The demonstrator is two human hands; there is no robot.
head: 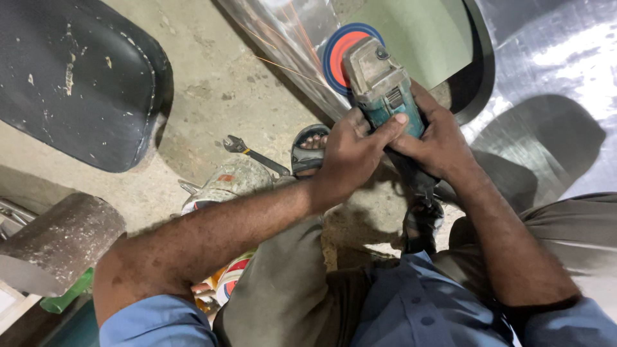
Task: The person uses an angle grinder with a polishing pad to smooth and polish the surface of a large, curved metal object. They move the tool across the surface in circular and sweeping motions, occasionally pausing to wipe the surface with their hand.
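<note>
A dusty teal angle grinder (379,80) with a red and blue disc (339,54) presses against the edge of a shiny metal sheet (302,38), throwing thin orange sparks. My left hand (350,154) wraps around the grinder's body from the left, thumb lying across it. My right hand (437,138) grips the rear of the same grinder from the right. Its black cable (421,193) hangs down between my knees. My sandalled foot (310,149) rests on the floor just below the sheet.
A spanner (254,153) lies on the concrete floor. A dirty paint-stained can (225,186) stands by my left knee. A black padded seat (77,77) fills the upper left. A grey cylinder (58,241) sits at the left edge. More metal sheet (553,58) spreads at the right.
</note>
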